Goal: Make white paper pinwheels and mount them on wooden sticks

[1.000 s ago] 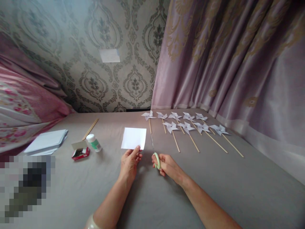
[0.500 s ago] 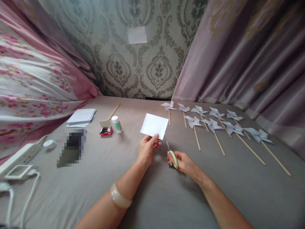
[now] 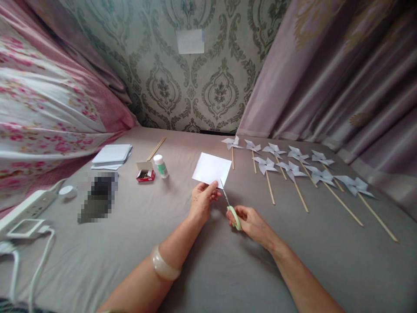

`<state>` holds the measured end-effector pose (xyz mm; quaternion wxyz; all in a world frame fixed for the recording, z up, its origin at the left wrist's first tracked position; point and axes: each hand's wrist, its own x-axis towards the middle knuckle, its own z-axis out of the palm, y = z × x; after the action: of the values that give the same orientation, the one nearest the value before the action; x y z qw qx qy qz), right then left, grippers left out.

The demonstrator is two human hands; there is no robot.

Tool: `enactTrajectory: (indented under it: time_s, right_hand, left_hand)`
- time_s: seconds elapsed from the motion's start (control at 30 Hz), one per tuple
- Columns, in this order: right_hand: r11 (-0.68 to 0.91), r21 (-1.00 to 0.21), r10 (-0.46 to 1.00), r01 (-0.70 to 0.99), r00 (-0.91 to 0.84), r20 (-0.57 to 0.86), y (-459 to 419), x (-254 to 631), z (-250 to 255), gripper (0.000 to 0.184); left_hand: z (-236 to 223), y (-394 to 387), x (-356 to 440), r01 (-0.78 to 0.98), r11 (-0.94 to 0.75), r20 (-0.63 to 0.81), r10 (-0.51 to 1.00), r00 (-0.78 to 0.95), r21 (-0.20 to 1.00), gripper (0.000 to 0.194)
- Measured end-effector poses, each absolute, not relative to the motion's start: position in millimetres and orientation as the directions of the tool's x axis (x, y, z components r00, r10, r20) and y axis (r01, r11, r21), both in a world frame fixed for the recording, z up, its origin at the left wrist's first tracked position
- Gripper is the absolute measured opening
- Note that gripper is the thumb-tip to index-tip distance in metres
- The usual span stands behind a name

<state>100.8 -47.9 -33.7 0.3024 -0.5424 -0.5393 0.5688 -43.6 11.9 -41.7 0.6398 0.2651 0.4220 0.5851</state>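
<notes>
My left hand (image 3: 202, 199) pinches the near edge of a white sheet of paper (image 3: 211, 167), thumb on top and fingers beneath, holding it above the grey cloth. My right hand (image 3: 246, 221) is closed round the pale green handles of a pair of scissors (image 3: 234, 217). Their blades reach the near right corner of the paper, one blade showing over its face. To the right lie several white paper pinwheels (image 3: 265, 165) on wooden sticks, in two rough rows.
On the left are a stack of white paper (image 3: 112, 155), a small red box (image 3: 145, 174) of metal bits, a white-and-green bottle (image 3: 160, 166), wooden sticks (image 3: 157, 148), a round white lid (image 3: 68, 192) and a power strip (image 3: 29, 213) with cables. Curtains (image 3: 293, 78) hang at the right.
The scissors have moved left and slightly up, from the paper's edge to overlapping its corner. My left hand keeps its hold on the sheet. The camera view has shifted slightly.
</notes>
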Motion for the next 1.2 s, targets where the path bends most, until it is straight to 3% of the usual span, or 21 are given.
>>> enactTrajectory:
  time_s: [1.2]
  right_hand:
    - [-0.217, -0.925, 0.937, 0.311, -0.201, -0.287, -47.5, 100.3, -33.3, 0.047]
  left_hand:
    - [-39.3, 8.5, -41.8, -0.452, 0.101, -0.165, 0.981, -0.105, 0.886, 0.033]
